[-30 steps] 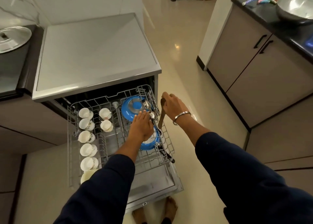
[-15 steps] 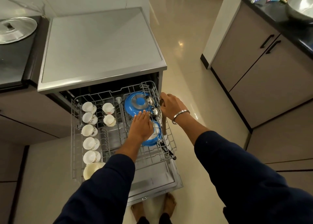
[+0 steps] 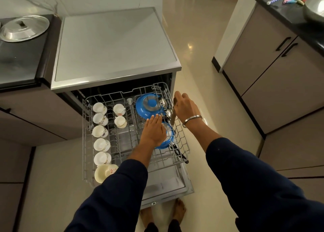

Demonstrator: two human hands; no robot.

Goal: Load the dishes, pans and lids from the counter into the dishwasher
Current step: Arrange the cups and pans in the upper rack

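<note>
White cups [image 3: 100, 132] and blue lids [image 3: 149, 107] sit in the pulled-out rack [image 3: 182, 144].

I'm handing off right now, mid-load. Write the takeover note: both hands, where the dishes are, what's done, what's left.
Left hand: flat, fingers straight, resting on the blue lids in the upper rack.
Right hand: grips a wooden-handled utensil, lowering it at the rack's right edge beside the ladles.
Done: cups lined up on the rack's left, cream bowl at front.
Left: steel lid on the left counter, steel pan on the right counter.
</note>
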